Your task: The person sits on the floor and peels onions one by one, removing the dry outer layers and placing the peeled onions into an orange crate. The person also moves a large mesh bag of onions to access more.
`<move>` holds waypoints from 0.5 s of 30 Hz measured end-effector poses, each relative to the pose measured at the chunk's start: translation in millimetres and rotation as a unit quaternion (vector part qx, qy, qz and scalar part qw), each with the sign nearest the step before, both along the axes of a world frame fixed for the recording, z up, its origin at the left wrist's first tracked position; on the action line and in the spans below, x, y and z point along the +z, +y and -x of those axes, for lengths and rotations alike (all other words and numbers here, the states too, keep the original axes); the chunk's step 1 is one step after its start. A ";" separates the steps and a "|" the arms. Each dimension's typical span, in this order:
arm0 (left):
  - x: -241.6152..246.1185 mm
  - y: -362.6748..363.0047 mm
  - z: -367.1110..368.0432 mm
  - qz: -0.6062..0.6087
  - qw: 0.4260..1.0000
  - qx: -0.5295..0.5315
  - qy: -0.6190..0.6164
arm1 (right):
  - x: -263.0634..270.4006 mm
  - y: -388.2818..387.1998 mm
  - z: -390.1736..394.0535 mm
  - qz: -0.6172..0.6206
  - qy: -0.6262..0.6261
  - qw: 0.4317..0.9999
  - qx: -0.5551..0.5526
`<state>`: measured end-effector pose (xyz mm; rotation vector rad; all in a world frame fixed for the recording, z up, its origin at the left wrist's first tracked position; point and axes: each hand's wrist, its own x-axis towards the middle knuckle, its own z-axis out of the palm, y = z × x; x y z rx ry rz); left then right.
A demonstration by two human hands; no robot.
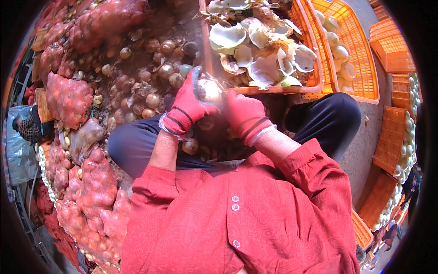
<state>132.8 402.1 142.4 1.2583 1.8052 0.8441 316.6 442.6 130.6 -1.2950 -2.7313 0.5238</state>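
Observation:
My left hand [186, 108], in a red glove with a dark grey palm coating, grips a partly peeled onion [208, 91] near the front rim of a peel crate. My right hand [244, 114], in a matching red glove, is closed right beside the onion; its fingers are blurred, and whether they hold a tool or a bit of skin cannot be told. Unpeeled onions [152, 100] lie in a loose heap before me on the left. White and brown onion peels [263, 68] fill the orange plastic crate [273, 89] beyond my hands.
An orange basket [368, 68] at the right holds peeled onions [340, 53]. Red mesh sacks of onions [97, 185] stand along the left. More orange crates [390, 138] line the far right, beside rows of peeled onions [407, 150]. A person [29, 126] is at the left edge.

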 end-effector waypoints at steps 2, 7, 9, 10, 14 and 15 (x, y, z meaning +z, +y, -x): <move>-0.9 -2.0 -1.3 -0.017 1.000 -0.003 0.002 | 2.1 -0.3 0.9 0.016 -0.007 1.000 0.000; -6.3 0.0 -4.6 -0.062 0.994 -0.013 0.086 | -8.7 4.9 9.2 0.046 -0.035 0.998 -0.038; -15.6 -5.7 -0.5 -0.073 0.997 -0.001 0.034 | -11.7 3.3 13.4 0.082 -0.041 0.995 -0.051; -13.6 -7.3 1.1 -0.060 0.998 0.011 -0.016 | -13.5 1.8 10.1 0.085 -0.024 0.995 -0.054; 9.4 -15.3 -8.1 -0.092 0.961 0.008 -0.259 | -23.5 9.2 -25.4 0.096 -0.055 0.993 -0.043; 23.3 -18.4 -12.9 -0.101 0.948 0.008 -0.302 | -18.0 13.4 -28.1 0.116 -0.042 0.991 -0.061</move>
